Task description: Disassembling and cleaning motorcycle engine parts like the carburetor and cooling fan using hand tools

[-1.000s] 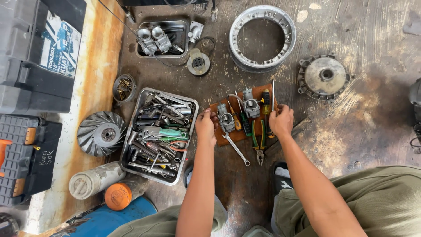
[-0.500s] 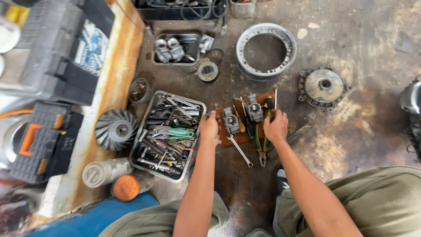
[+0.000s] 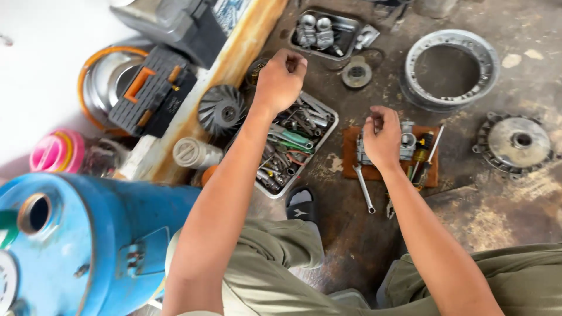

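So far we are only sorting through parts: our right hand rests with curled fingers on the small metal engine part lying on the brown board, though we cannot tell whether it truly grips it. Our left hand hovers half-closed, seemingly empty, beyond the tool tray, near a round dish. A wrench lies untouched. Compared with half a second earlier, the left hand has left the board and reached up past the tray.
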